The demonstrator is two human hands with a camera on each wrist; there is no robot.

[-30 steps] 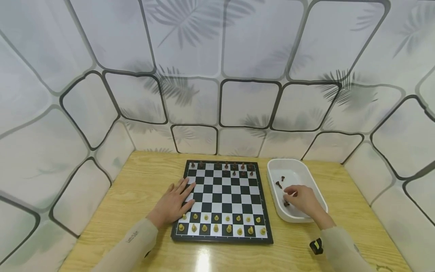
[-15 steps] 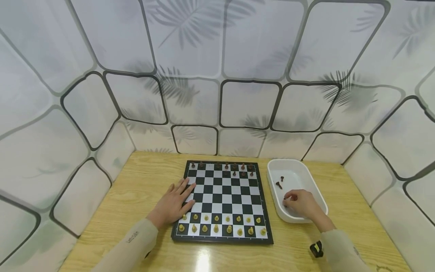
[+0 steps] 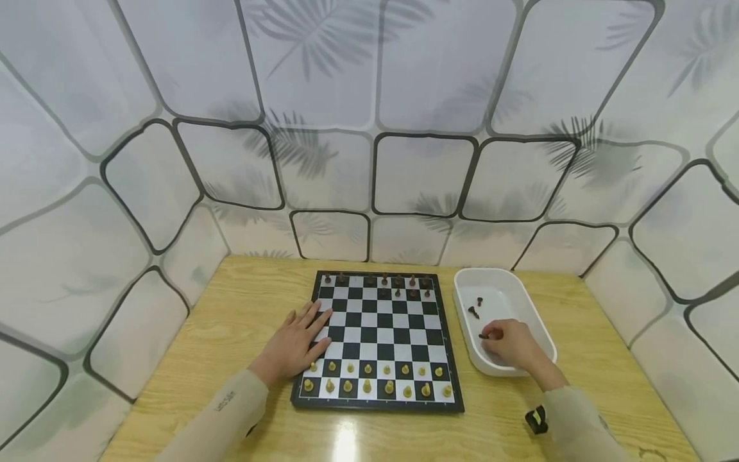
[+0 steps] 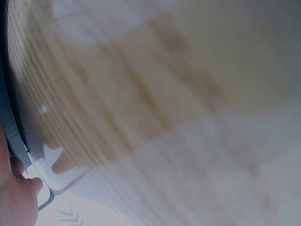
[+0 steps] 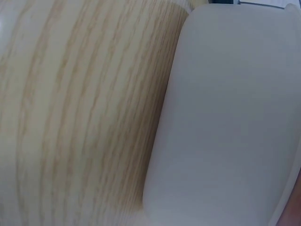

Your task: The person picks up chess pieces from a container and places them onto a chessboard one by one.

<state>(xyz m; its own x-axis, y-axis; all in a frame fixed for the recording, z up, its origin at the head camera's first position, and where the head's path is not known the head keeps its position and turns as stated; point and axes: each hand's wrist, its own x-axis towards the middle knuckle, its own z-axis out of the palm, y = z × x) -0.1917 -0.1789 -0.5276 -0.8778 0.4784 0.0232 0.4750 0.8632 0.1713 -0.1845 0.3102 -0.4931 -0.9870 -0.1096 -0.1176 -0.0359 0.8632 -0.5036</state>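
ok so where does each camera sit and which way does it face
Head: on the person's head, facing forward and down at the chessboard, white tray and patterned wall; left hand, right hand and sleeves show.
Left wrist: on that wrist, facing the wooden table, blurred, with a dark edge, probably the chessboard's, far left; part of the left hand shows lower left.
Right wrist: on that wrist, facing the tray's outer side and the table; a sliver of skin shows lower right.
Head and right wrist share tray and table.
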